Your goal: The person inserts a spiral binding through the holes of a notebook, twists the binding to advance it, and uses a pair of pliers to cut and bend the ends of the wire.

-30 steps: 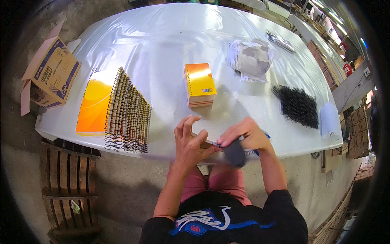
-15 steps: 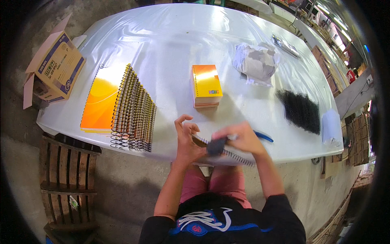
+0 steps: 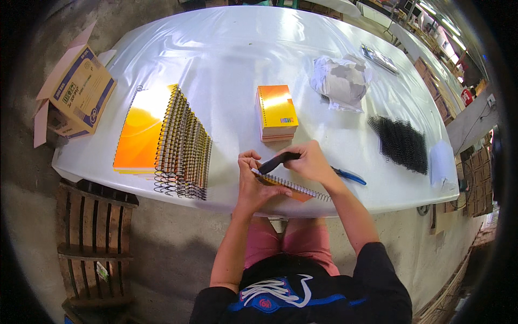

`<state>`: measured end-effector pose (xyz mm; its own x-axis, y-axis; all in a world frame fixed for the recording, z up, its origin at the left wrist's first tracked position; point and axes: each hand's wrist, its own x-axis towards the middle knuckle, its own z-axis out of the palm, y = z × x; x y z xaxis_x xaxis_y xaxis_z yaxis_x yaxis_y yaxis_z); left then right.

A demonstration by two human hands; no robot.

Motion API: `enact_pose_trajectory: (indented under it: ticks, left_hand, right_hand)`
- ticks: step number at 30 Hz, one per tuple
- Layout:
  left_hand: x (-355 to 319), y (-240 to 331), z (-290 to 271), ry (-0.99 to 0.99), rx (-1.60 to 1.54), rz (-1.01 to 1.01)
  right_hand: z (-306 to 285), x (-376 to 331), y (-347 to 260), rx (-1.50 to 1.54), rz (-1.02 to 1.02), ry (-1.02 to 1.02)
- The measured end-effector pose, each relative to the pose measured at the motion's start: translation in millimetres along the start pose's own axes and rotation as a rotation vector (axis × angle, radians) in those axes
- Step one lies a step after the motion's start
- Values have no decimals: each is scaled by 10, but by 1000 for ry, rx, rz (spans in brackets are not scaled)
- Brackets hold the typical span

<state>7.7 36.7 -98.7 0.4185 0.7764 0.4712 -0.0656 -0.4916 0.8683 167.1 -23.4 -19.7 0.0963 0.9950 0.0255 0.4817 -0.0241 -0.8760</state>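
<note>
Close to the table's front edge, my left hand [image 3: 252, 186] is closed round an orange notebook [image 3: 300, 197], held tilted. A wire-like spiral coil [image 3: 291, 186] runs along its upper edge and sticks out past its right end. My right hand [image 3: 310, 162] grips a dark, curved piece [image 3: 276, 161], whose kind I cannot make out. The far end of this piece meets the coil's left end by my left fingers. A blue-handled tool [image 3: 350, 176] lies just right of my right hand, its other end hidden behind the hand.
Coil-bound orange notebooks [image 3: 141, 135] stand in a stack at left, beside an open carton [image 3: 81, 92]. Ahead is a pile of smaller orange notebooks [image 3: 278, 108]. Crumpled paper [image 3: 342, 83], loose black coils [image 3: 399, 143] and a white roll [image 3: 441, 166] lie at right.
My right hand has moved up and slightly left with the dark piece, which now reaches the coil's left end. My left fingers have closed in, and the notebook shows more plainly.
</note>
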Motion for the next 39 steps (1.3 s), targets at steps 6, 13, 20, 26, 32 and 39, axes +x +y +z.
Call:
enact_pose_trajectory:
  ticks: [6,13,20,26,32,39]
  left_hand:
    - [-41,-19,-31,-21,44,-6]
    - [-129,0,-102,-9,-325,-187]
    - [-125,379,-74,235,-449,-348]
    - [-123,561,-32,319,-136,-87]
    - [-109,689,-57,325,208,158]
    - [-111,713,-67,344,325,287]
  right_hand:
    - [165,30,16,32,-34,26]
    - [-594,-270,661,-580,45,527]
    - [-288,-1133,633,-908,463,529]
    - [33,-1365,562,-915,219,525]
    - [231,-1120,-442,-527,-263,546]
    - [318,-982,-688,-543,-282,406]
